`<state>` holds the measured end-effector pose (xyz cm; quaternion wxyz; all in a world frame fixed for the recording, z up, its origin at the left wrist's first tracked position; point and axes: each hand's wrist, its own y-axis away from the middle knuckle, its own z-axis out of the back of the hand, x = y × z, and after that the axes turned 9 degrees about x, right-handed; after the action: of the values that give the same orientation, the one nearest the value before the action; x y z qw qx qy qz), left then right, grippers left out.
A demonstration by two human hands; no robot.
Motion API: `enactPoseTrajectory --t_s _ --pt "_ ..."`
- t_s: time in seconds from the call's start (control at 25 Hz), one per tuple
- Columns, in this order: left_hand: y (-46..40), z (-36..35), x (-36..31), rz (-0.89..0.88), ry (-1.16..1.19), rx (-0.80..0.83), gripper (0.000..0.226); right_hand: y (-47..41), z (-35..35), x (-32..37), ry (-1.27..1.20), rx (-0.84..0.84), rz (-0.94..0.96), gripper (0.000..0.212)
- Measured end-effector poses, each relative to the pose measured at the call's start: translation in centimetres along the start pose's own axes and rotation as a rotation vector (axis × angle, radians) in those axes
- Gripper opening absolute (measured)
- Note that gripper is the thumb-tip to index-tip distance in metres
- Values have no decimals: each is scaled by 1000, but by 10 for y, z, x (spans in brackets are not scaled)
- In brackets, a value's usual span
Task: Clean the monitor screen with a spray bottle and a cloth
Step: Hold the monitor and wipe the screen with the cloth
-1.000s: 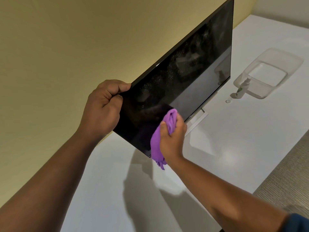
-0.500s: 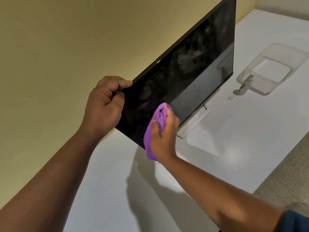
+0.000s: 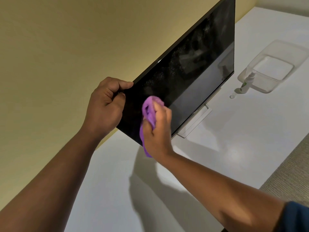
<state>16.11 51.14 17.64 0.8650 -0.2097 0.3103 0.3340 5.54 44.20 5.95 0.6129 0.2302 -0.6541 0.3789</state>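
Monitor (image 3: pixel 192 71) on our white desk (image 3: pixel 234 156), long side running away rightward, dark screen (speckled) facing us, our left hand (image 3: pixel 107 106) gripping its near corner, our right hand (image 3: pixel 158 129) pressing a bunched purple cloth (image 3: pixel 149 111) to the glass, spray bottle (image 3: pixel 247 83) standing beyond.

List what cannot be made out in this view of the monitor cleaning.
- Monitor: far top corner cut off by the frame's top edge.
- Cloth: mostly hidden under the right hand.
- Spray bottle: too small to read its label.
- Left hand: fingertips hidden behind the monitor.
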Motion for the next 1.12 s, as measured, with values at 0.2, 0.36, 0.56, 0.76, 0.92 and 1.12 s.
enactPoseTrajectory --t_s 0.2,0.36,0.56,0.76,0.92,1.12 --pt "3 -2 -4 10 16 -2 39 12 16 -29 23 -62 -153 76" --pt "1 -2 -3 16 18 -4 40 -18 12 -7 59 -96 -43 53" --pt "1 -3 -3 12 29 -11 40 10 11 -30 140 113 65 54" --pt "1 -3 -2 12 25 -9 39 -20 22 -13 20 -125 -128 53" --pt "2 -2 0 3 30 -9 40 -7 8 -6 88 127 108 54" --pt "4 -2 1 11 61 -21 40 -8 22 -12 -7 -64 -123 45"
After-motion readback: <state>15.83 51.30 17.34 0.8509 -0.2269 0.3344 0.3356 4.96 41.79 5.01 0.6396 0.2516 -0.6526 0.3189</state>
